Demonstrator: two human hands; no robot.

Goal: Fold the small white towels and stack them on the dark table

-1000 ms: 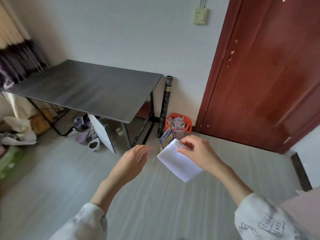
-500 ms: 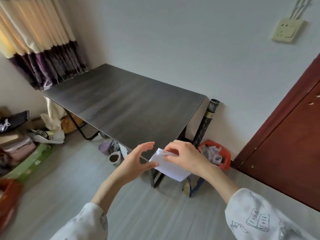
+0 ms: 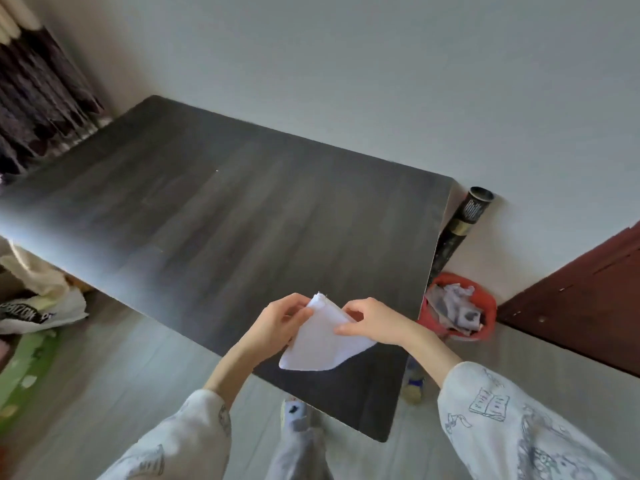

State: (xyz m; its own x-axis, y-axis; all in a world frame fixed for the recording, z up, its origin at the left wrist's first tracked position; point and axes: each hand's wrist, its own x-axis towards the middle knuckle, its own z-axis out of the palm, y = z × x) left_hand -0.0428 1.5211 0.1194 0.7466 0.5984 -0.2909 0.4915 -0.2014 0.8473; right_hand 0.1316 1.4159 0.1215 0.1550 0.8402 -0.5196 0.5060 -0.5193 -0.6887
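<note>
Towel (image 3: 320, 341) was the thing in both hands, a small white cloth folded into a shape with a point at the top and a round bottom edge. It hung in the air above the near corner of the dark table (image 3: 214, 216), and I could not tell if its bottom edge touched the wood. The left hand (image 3: 277, 325) held the towel's left side, with curled fingers tucked at the edge near the top point. The right hand (image 3: 372, 322) pinched the towel's right side, its fingers bent down onto the white cloth. The two hands were close together, with only the top of the towel between them. Both arms wore pale sleeves (image 3: 512, 420) with little drawings on them. The table was long and dark with a wood look, and its far side ran along a pale wall (image 3: 346, 64). Past the table's right end, a dark tube (image 3: 467, 220) leaned against the wall. Just below that tube, beside the table's right edge, sat a red basket (image 3: 457, 311) full of crumpled stuff. A dark red door (image 3: 588, 292) stood to the right of the basket. Past the table's far left end hung dark curtains (image 3: 38, 98). On the floor below the table's left side lay a white bag (image 3: 41, 306) and something green (image 3: 24, 368).
</note>
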